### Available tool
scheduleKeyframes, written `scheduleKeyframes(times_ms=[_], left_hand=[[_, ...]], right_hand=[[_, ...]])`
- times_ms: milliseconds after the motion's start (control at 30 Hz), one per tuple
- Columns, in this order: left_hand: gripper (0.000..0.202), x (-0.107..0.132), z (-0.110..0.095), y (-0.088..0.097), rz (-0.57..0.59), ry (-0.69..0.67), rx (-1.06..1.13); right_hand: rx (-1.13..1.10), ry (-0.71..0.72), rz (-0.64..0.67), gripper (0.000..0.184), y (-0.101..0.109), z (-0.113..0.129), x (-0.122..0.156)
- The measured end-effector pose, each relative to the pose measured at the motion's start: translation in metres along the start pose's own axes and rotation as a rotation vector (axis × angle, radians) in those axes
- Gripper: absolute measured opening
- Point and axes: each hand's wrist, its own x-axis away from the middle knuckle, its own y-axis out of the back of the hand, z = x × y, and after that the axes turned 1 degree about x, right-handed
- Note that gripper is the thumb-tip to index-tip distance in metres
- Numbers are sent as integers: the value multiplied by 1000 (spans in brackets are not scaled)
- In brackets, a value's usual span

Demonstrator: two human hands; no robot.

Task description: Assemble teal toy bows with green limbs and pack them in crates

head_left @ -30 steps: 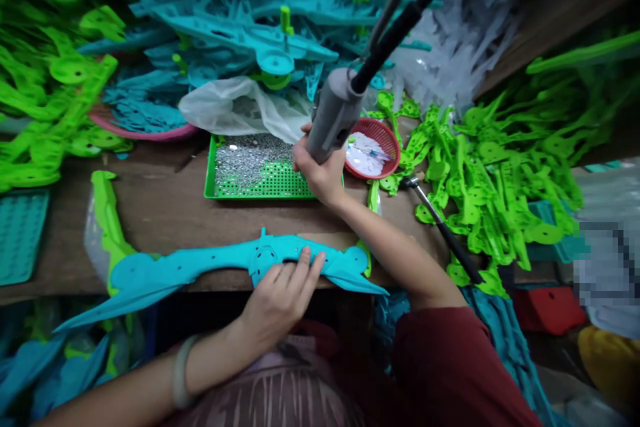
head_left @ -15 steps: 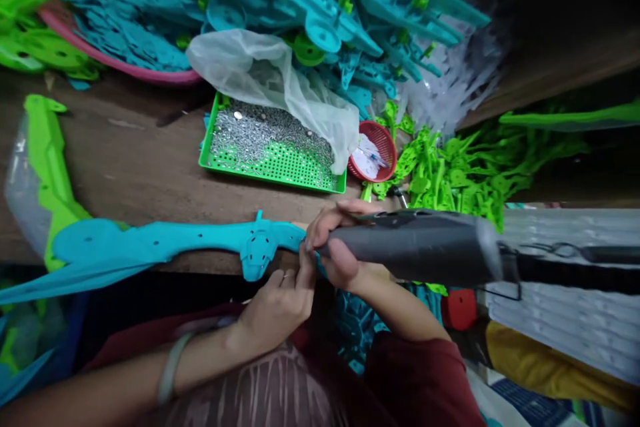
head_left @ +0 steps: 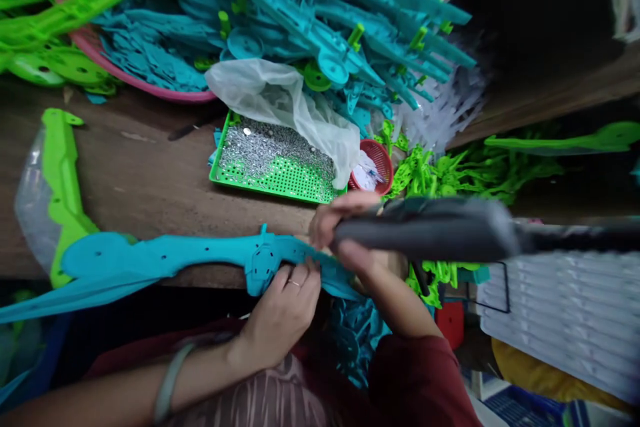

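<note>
A long turquoise plastic bow piece (head_left: 165,257) lies along the near edge of the wooden bench. My left hand (head_left: 283,307) presses on it from below, fingers curled against its middle hub. My right hand (head_left: 345,240) is wrapped round a grey powered screwdriver (head_left: 440,230) that lies nearly level, its tip end at the bow piece just right of the hub. A black cable runs off the tool to the right.
A green perforated tray (head_left: 280,180) of small silver screws sits behind the hands, with a clear plastic bag (head_left: 280,97) and a small red basket (head_left: 375,163) beside it. Turquoise parts (head_left: 320,20) are heaped at the back; green parts (head_left: 450,170) lie right and left. A green bow piece (head_left: 63,180) lies at left.
My right hand brought the screwdriver down from the screw tray, tipping it from upright to nearly level at the bow piece. My left hand stayed on the piece. The view swung left.
</note>
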Motion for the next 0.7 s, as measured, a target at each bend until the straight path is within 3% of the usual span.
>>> scheduleKeyframes(times_ms=[67, 167, 300, 700], left_hand=[[40, -10, 1, -10, -51, -86, 60], [32, -20, 2, -31, -206, -267, 152], [32, -20, 6, -47, -276, -299, 178], [33, -12, 2, -44, -287, -288, 152]], right_hand=[[-34, 107, -176, 35, 3, -13, -31], [125, 30, -352, 37, 4, -36, -54], [221, -6, -319, 39, 5, -54, -47], [71, -84, -355, 46, 3, -59, -45]])
